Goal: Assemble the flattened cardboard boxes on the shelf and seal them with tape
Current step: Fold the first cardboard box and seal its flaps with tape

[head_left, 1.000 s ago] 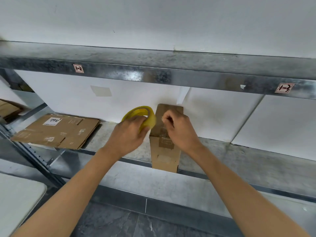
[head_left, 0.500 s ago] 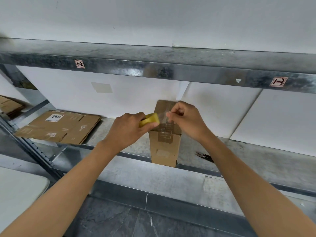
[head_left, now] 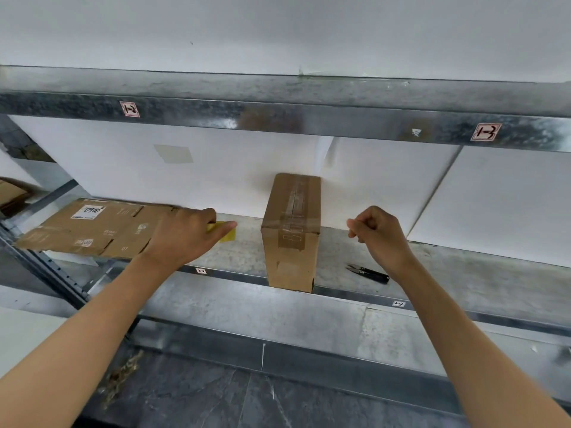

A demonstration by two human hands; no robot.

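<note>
Both hands just pulled off the upright taped brown cardboard box [head_left: 290,233], seam sealed; left hand [head_left: 182,239] left of it grips yellow tape roll [head_left: 224,231], right hand [head_left: 375,233] curled, apparently empty

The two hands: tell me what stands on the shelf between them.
In the head view, the assembled cardboard box stands upright between the left hand, which holds the yellow tape roll, and the right hand; neither touches it.

The upper shelf beam [head_left: 309,122] bears stickers "1-2" [head_left: 129,109] and "1-3" [head_left: 486,132]; the flattened cardboard [head_left: 102,227] label reads "0900" [head_left: 88,211].
</note>
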